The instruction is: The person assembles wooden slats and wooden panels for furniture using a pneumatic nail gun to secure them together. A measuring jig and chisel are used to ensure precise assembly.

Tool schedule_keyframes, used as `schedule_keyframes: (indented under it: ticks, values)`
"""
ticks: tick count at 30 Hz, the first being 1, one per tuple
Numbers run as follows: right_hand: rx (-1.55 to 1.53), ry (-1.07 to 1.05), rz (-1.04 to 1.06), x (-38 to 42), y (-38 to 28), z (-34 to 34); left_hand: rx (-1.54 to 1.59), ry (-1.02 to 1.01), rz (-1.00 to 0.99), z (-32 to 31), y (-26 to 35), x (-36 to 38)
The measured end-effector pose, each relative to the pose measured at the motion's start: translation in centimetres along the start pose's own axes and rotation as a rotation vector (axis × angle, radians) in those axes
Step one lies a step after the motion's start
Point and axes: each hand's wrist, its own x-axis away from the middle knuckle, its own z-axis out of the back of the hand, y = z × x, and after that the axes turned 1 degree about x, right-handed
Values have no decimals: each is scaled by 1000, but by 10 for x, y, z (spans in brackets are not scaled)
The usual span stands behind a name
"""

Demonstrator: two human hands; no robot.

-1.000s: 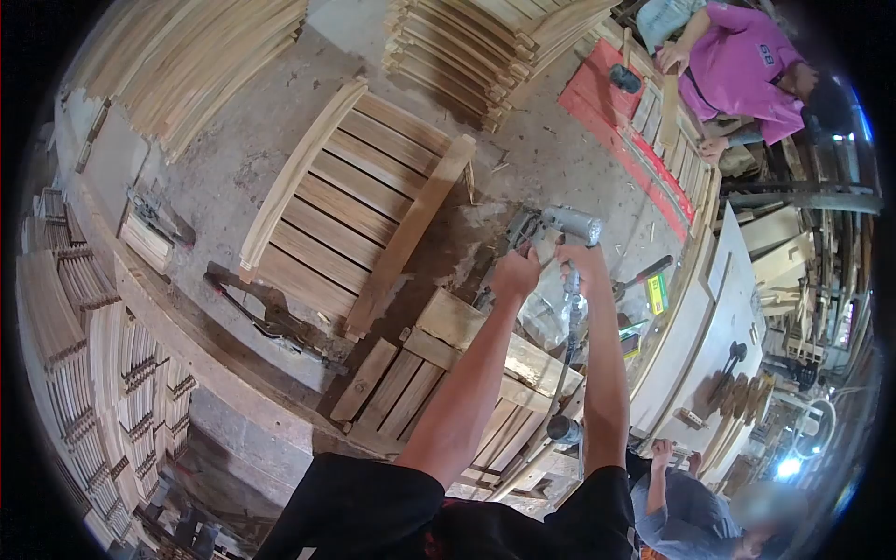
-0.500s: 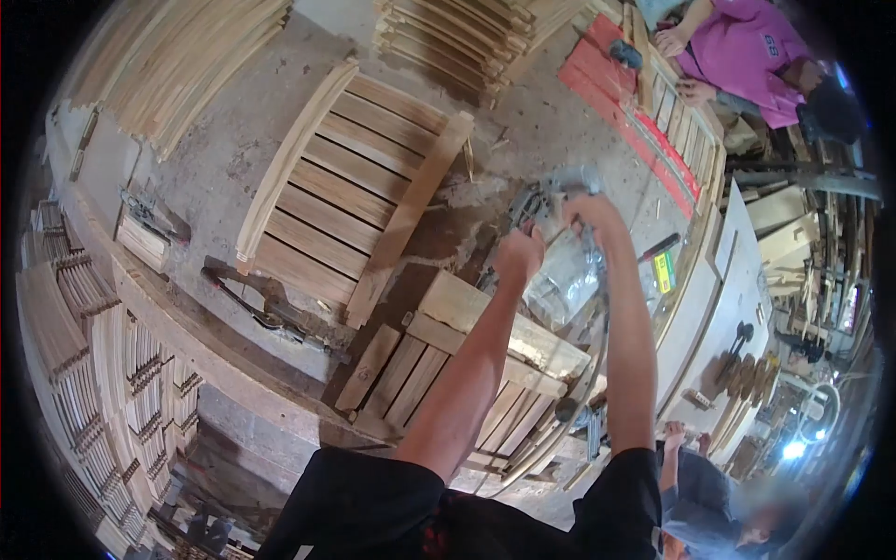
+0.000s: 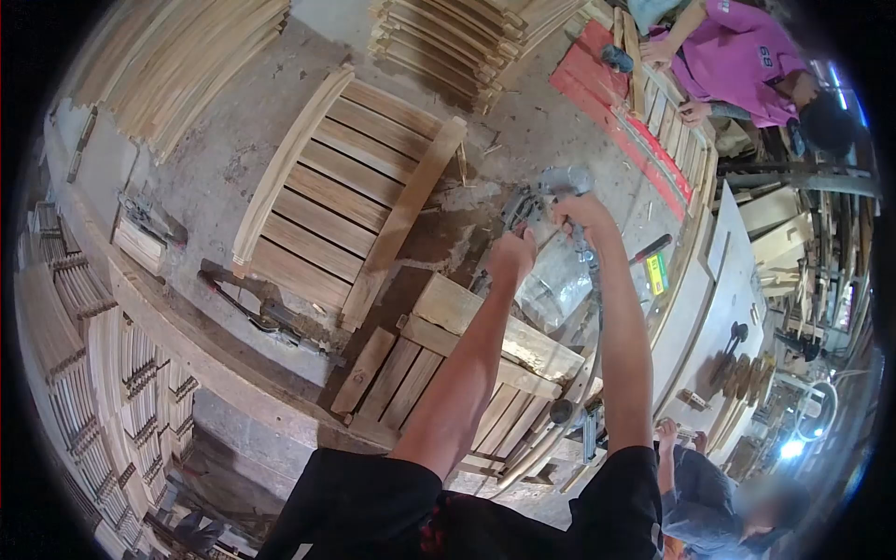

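My right hand point(image 3: 583, 217) is wrapped round the handle of a grey nail gun point(image 3: 566, 180), held over the worktable. A hose point(image 3: 595, 273) hangs from the tool beside my right forearm. My left hand point(image 3: 513, 252) is closed at the nail gun's dark metal magazine point(image 3: 516, 207); the fingers partly hide what they grip. Below the hands lies a clear plastic bag point(image 3: 557, 285). To the left, a slatted wooden panel point(image 3: 350, 187) lies flat between two rails. Closer to me is a second slatted wooden piece point(image 3: 411, 373) with a thick beam point(image 3: 495, 322) across it.
Stacked wooden strips point(image 3: 187, 65) and curved slats point(image 3: 443, 47) lie at the back. A clamp point(image 3: 261, 313) rests near the table's left edge point(image 3: 205, 350). A yellow-green box point(image 3: 657, 273) lies right. One person in a pink shirt point(image 3: 747, 56) works far right; another point(image 3: 700, 495) is near right.
The nail gun, blurred before, now shows sharply in my right hand. My left hand has shifted slightly left. The whole view has moved a little.
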Motion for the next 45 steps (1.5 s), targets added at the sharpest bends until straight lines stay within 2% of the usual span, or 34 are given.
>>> schedule_keyframes:
  ticks: [2,5,8,12,19,29,35,38,41,44,45]
  values:
    - [95,64,10,-6,-1,-6,-18,-37,11,5,5,5]
    - [13,115,5,11,-11,-20,-26,-36,20,7,5,6]
    - [144,202,56,-4,6,-20,-19,-35,22,7,5,7]
    - [-131,154,101,22,2,-23,-22,-30,14,4,6,4]
    - [-227,156,83,36,25,-27,12,49,-21,1,3,6]
    - [-265,167,78,39,24,-30,0,39,-17,2,4,6]
    - [-113,222,76,29,21,-33,-4,25,8,2,4,4]
    - [83,301,80,18,11,-35,-9,1,11,3,4,4]
    - [173,239,60,-1,17,-28,-7,-19,18,0,0,0]
    - [239,357,113,-12,31,-34,10,-53,23,0,1,-5]
    - [148,300,105,-6,24,-34,3,-55,24,2,3,-4]
